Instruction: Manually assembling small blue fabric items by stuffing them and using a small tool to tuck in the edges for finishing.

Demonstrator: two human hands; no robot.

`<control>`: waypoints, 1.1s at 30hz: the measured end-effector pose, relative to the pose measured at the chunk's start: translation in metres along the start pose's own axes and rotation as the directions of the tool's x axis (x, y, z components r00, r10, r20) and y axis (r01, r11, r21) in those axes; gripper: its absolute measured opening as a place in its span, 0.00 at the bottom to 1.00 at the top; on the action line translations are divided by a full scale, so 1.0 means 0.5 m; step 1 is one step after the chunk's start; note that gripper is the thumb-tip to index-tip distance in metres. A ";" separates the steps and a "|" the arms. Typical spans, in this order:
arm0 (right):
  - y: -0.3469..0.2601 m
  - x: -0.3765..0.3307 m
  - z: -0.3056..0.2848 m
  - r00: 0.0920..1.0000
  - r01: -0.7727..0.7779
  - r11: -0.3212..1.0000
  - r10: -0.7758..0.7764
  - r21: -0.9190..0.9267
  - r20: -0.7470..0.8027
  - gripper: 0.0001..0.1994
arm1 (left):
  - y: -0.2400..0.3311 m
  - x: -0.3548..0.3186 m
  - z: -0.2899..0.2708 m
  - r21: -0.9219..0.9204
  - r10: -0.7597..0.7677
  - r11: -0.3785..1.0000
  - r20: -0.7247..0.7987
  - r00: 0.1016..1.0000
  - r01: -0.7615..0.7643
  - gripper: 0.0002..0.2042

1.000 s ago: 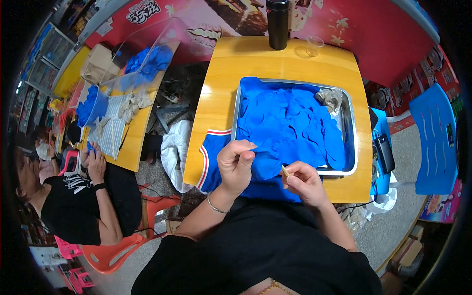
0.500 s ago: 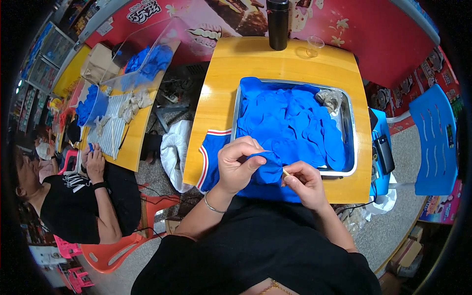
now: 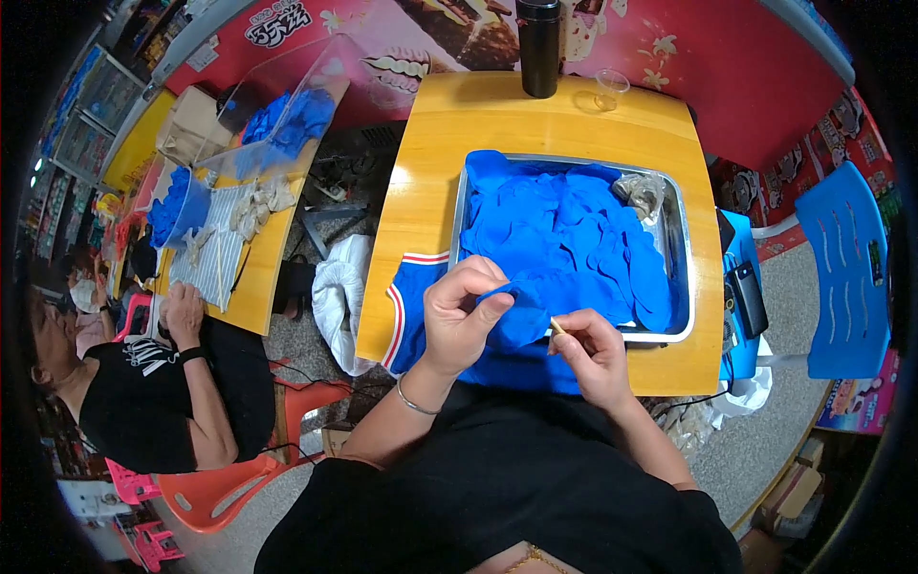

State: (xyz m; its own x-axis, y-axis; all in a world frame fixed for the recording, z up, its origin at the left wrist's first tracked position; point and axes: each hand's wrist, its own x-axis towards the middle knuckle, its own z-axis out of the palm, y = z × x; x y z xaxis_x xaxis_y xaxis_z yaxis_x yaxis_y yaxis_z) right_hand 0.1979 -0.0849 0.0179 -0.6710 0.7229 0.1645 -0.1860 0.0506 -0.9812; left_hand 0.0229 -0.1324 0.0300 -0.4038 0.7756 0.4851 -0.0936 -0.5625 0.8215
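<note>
Two-handed, pinching on both sides: catching a thin, soft-looking blue piece between thumb and forefinger of the left hand, and gripping a small pale stick in the fingertips of the right hand, at the piece's right edge. Holding the piece over the near edge of a metal tray. Judging by the grips, working this single piece by its edge beside the stick; not telling for sure whether touching or just overlapping in view. Seemingly calling next for steadying the right pinch and shifting the left fingertips along the edge without creasing the material.

Moving outward, finding a heap of similar blue pieces covering most of the tray, and a crumpled greyish bundle sitting in its far right corner. Facing few obstacles: having mainly the raised rim and the loose heap close by, possibly catching a fold.

On the desk, seeing a blue garment with red-and-white trim left of the tray, a black bottle and a clear cup beyond. Farther left, noticing a co-worker's hands near a striped cloth.
</note>
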 end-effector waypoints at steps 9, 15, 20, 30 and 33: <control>0.012 -0.008 0.007 0.992 -0.123 0.953 0.109 0.276 0.067 0.08 | -0.015 -0.006 0.007 -0.286 -0.108 0.953 -0.006 0.994 0.102 0.08; -0.013 0.011 -0.013 0.998 0.058 0.958 -0.063 -0.281 -0.009 0.08 | 0.017 0.017 -0.031 0.036 -0.026 0.999 0.123 0.992 0.022 0.09; -0.033 0.024 -0.016 0.991 0.130 0.888 -0.123 -0.441 0.044 0.09 | 0.033 0.027 -0.037 0.112 -0.069 0.993 0.202 0.977 0.047 0.06; -0.007 0.010 -0.001 0.979 -0.182 0.943 0.147 0.280 0.139 0.08 | -0.004 0.013 -0.032 -0.211 -0.076 0.973 0.107 0.991 0.098 0.06; 0.009 0.001 -0.002 0.957 -0.276 0.882 0.216 0.383 0.194 0.09 | -0.007 0.006 -0.018 -0.237 -0.070 0.969 0.020 0.997 0.073 0.11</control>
State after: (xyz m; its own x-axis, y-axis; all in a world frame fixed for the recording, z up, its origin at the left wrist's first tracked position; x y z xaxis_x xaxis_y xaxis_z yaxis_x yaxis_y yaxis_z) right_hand 0.1972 -0.0836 0.0135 -0.8214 0.5692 -0.0348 -0.2532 -0.4187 -0.8721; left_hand 0.0140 -0.1307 0.0260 -0.3778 0.8186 0.4326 -0.3358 -0.5566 0.7599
